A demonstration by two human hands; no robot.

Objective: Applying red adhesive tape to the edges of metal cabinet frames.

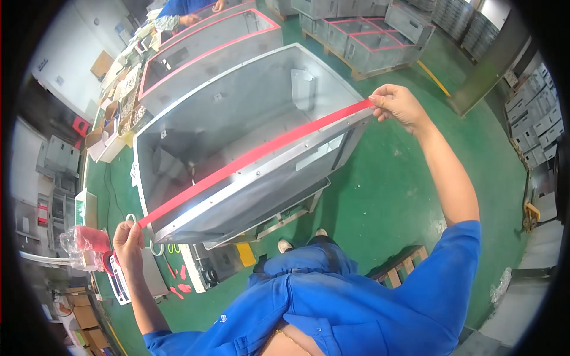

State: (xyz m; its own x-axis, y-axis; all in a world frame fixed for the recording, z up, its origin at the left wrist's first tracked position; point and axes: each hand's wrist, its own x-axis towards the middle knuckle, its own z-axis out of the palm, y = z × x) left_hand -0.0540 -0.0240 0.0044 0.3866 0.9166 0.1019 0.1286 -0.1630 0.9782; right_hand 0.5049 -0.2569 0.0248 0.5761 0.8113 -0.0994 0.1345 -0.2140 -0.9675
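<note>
A red strip of tape or foam (261, 151) is stretched taut along the near rim of an open grey metal box (249, 209). My left hand (127, 242) pinches the strip's left end beside the box's near left corner. At the right corner my right hand (399, 107) grips the other end between thumb and fingers. The strip lies over or just above the rim's inner edge; whether it touches along its whole length I cannot tell. Small holes dot the bare metal flange in front of it.
More grey boxes with red-edged rims (208, 52) stand beyond, where another person's hand (190, 19) shows. Boxes on a pallet (380, 50) sit far right. Red scraps (183, 274), green-handled scissors (173, 248) and a plastic-wrapped red roll (92, 238) lie near my left. A wooden pallet (401, 267) is low right.
</note>
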